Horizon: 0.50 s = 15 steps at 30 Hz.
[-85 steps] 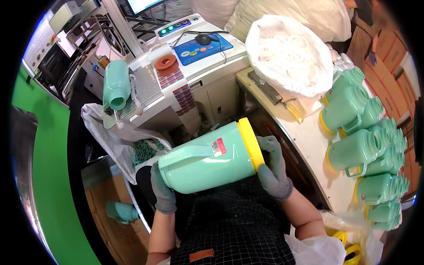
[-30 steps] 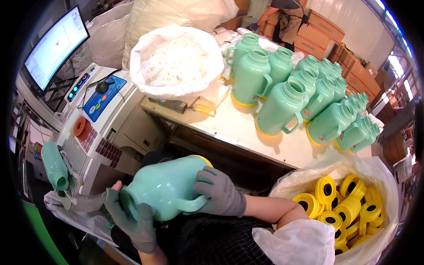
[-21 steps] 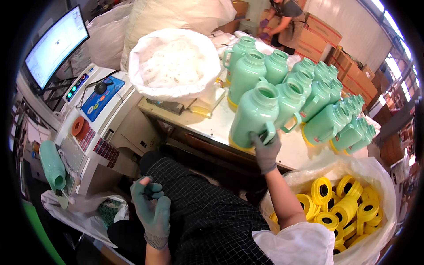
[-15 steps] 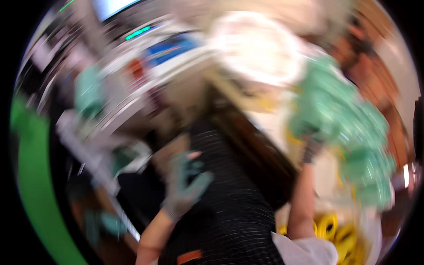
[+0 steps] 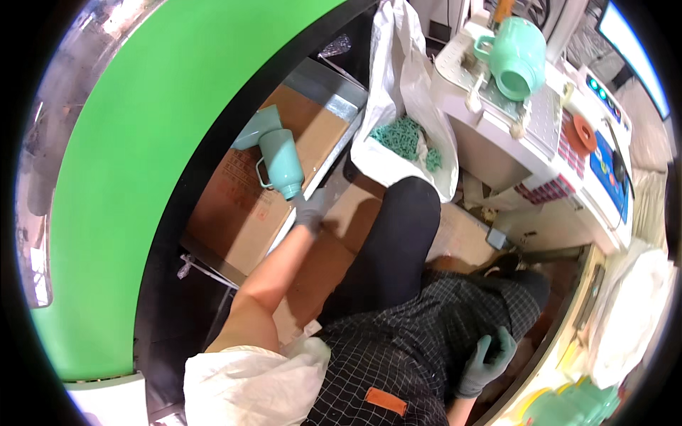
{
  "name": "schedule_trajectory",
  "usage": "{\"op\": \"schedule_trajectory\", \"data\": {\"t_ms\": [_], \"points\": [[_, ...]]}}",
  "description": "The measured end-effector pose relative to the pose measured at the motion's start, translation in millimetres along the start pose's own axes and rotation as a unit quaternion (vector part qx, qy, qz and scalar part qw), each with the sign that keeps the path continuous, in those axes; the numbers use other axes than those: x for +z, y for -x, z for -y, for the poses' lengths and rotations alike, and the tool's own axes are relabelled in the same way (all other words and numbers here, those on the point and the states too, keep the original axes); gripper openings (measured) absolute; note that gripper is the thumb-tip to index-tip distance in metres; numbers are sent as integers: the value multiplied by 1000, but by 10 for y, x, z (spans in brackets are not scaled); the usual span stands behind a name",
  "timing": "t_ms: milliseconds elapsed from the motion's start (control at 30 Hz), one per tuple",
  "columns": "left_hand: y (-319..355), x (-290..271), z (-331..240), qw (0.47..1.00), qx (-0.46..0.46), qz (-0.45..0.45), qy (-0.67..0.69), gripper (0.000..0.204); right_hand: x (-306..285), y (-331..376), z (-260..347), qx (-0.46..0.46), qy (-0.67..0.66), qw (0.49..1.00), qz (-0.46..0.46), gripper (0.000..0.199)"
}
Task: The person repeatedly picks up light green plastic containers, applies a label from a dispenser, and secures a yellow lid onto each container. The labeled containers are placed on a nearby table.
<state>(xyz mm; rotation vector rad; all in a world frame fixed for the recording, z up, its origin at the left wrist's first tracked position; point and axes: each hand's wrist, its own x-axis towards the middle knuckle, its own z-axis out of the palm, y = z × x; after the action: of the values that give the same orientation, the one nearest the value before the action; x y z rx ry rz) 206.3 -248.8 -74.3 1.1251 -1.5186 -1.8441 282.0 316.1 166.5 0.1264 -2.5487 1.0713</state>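
Left hand at the open end of a bottle lying on cardboard; cannot tell if gripping. Right hand over apron, loosely spread.

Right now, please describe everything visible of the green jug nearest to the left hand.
The green jug looks like plastic, with a rounded body, looped side handle and narrower neck. It lies on brown cardboard, neck toward the gloved left hand; whether they touch is unclear. Another green piece lies at its base.
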Motion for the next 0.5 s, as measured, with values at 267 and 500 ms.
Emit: {"op": "schedule_trajectory", "data": {"t_ms": [267, 500], "points": [[-1247, -1054, -516, 915, -90, -271, -283, 59, 313, -576, 343, -51, 112, 989, 86, 24], [-1621, -929, -449, 920, -126, -304, -212, 44, 385, -590, 431, -80, 149, 980, 105, 26]]}}
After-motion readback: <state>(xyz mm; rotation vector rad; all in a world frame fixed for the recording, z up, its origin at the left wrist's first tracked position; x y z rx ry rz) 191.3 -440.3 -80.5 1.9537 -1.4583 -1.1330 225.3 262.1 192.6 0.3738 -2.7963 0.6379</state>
